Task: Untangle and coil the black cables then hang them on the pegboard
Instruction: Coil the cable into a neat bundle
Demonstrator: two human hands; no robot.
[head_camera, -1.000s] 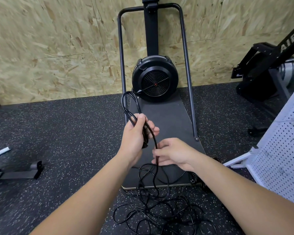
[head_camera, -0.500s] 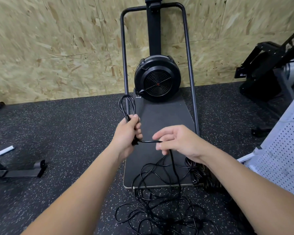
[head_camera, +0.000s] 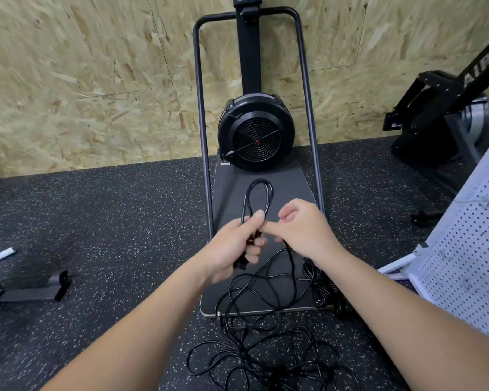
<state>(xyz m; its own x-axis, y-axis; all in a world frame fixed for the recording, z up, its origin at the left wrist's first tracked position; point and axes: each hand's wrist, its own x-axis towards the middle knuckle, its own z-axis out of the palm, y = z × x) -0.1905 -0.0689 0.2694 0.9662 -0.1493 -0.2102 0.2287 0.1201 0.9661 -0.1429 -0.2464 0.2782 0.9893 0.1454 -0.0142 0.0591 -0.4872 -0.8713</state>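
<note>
Two hands, one pegboard (head_camera: 463,249), cut off at the right edge. How many black cables (head_camera: 266,348) are in the floor tangle is hard to tell; the strands overlap on the speckled floor (head_camera: 110,235) and the machine's base plate (head_camera: 266,179). Left hand (head_camera: 232,246) has its grip clamped on a coiled loop (head_camera: 259,198), long axis pointing away toward the fan housing (head_camera: 256,134). Right hand (head_camera: 305,230) has its fingers curled at the strand beside the left thumb; contact unclear.

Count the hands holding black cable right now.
2: the left hand grips the coiled loops; the right hand appears to pinch the strand beside it, though its fingertips are partly hidden.
</note>
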